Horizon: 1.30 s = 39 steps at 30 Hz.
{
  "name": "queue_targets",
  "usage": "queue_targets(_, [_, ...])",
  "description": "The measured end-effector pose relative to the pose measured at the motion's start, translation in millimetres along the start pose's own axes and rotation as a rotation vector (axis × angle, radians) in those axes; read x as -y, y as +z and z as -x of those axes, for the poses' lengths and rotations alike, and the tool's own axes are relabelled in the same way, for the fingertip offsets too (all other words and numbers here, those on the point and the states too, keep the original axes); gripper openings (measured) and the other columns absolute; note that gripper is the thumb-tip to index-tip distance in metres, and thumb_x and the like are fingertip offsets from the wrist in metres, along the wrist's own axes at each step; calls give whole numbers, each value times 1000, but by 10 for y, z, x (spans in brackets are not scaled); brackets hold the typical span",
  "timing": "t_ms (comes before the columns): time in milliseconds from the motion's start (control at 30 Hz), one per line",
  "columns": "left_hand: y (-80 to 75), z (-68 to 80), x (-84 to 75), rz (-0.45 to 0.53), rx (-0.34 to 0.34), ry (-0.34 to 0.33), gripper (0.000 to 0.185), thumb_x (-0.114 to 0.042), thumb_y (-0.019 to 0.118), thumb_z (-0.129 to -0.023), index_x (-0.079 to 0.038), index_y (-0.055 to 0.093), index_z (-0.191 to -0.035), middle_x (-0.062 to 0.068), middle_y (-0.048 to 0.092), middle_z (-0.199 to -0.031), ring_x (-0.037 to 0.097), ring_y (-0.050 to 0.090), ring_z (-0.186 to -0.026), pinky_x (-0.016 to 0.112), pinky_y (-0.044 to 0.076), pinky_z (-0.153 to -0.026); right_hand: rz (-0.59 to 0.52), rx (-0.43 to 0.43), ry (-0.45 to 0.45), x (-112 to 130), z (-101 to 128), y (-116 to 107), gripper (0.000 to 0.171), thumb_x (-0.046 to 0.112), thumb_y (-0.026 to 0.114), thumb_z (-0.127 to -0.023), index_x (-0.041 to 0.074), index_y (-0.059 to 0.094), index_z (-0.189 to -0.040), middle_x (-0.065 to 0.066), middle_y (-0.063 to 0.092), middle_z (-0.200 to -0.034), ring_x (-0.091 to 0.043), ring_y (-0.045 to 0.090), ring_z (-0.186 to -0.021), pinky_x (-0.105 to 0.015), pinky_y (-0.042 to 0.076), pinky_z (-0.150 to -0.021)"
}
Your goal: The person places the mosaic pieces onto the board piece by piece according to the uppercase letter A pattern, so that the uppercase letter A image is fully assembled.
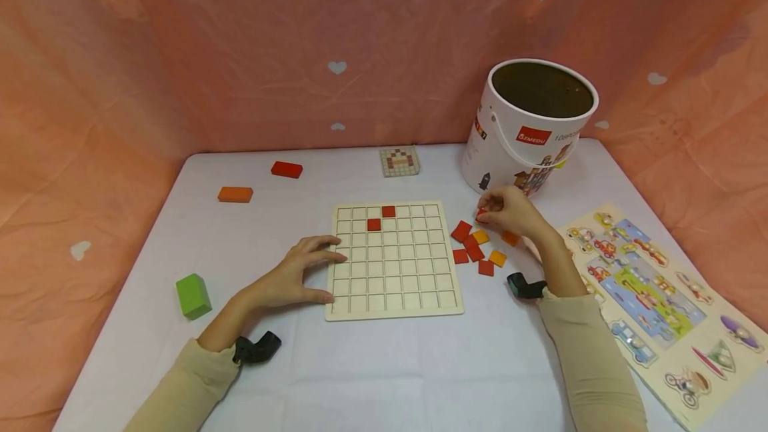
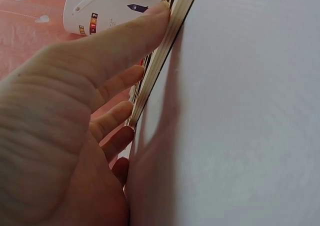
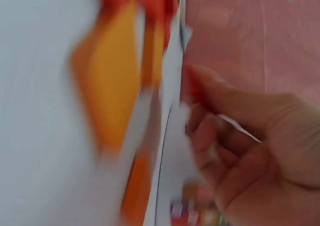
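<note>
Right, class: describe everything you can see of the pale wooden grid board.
The pale wooden grid board is square, cut into rows of small square cells. It lies flat on the white table. Two red square tiles sit in cells near its far edge. The left hand rests against its left edge.

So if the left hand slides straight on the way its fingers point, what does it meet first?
The left hand points right, with its fingers already against the edge of the wooden grid board. It would likely push the board itself first, before reaching the red tile on it.
</note>
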<state>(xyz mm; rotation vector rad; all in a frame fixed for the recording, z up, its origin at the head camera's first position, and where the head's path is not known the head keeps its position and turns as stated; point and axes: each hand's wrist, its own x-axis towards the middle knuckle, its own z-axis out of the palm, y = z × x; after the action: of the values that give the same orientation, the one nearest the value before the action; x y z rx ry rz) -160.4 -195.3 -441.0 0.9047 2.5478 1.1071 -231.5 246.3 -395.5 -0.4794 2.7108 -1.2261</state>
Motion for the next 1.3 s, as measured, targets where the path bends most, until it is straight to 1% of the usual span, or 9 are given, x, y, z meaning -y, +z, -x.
queue_targets(100, [-3, 8, 3, 4, 0, -4, 63, -35, 88, -75, -22, 64, -131, 4, 36, -154, 32, 23, -143, 67, 20, -108, -43, -8, -59, 158, -118, 161, 13, -4, 69, -88, -9, 68, -101, -17, 65, -90, -27, 55, -83, -22, 45, -73])
queue_targets(267, [-5, 10, -5, 9, 5, -13, 63, -35, 88, -75, -22, 64, -132, 3, 36, -154, 32, 22, -143, 67, 19, -109, -88, 137, -133, 448, -354, 487, 14, -8, 66, -88, -6, 69, -101, -16, 66, -94, -26, 57, -83, -28, 48, -73])
queue_targets(367, [-3, 8, -16, 4, 8, -18, 63, -35, 88, -74, -23, 64, -132, 3, 35, -154, 32, 22, -143, 67, 19, -109, -103, 179, -143, 561, -475, 632, 13, -11, 66, -87, -6, 69, -99, -14, 65, -91, -23, 57, -80, -29, 47, -72])
queue_targets(667, [-5, 2, -32, 0, 7, -10, 63, -36, 88, -74, -22, 64, -131, 4, 36, -154, 32, 22, -143, 66, 18, -109, -80, 198, -172, 656, -648, 806, 12, -14, 66, -85, -8, 71, -94, -11, 64, -79, -19, 56, -75, -27, 46, -69])
queue_targets(767, [-4, 7, -27, 1, 3, -5, 63, -35, 88, -75, -22, 64, -131, 4, 36, -154, 32, 22, -143, 66, 18, -109, -63, 194, -151, 673, -659, 824, 10, -13, 67, -85, -7, 72, -90, -10, 66, -77, -18, 57, -73, -27, 47, -68])
queue_targets(933, [-1, 8, -6, 4, -1, 4, 63, -35, 88, -75, -23, 64, -131, 4, 36, -154, 32, 23, -143, 66, 19, -108, -20, 198, -92, 666, -661, 841, 7, -10, 71, -84, -4, 74, -85, -12, 70, -80, -18, 60, -75, -28, 49, -73])
queue_targets(1033, [1, 2, 7, 2, 2, 7, 63, -34, 88, -74, -22, 64, -132, 4, 36, -154, 32, 23, -143, 66, 19, -108, -26, 184, -84, 649, -622, 791, 7, -9, 71, -84, -3, 74, -88, -12, 69, -83, -19, 60, -77, -29, 49, -73])
queue_targets(1167, [-4, -6, -1, -5, 6, 7, 63, -35, 88, -74, -23, 64, -131, 3, 35, -154, 31, 23, -143, 65, 20, -109, -68, 159, -116, 546, -489, 561, 14, -6, 69, -86, -7, 71, -100, -15, 68, -89, -26, 59, -82, -30, 49, -74])
queue_targets(1300, [-12, 7, -21, -14, 6, 7, 63, -36, 88, -74, -23, 63, -131, 2, 36, -154, 29, 24, -142, 63, 22, -109, -94, 217, -115, 328, -311, 277, 23, -5, 70, -87, -8, 68, -109, -18, 68, -100, -31, 58, -93, -34, 48, -83])
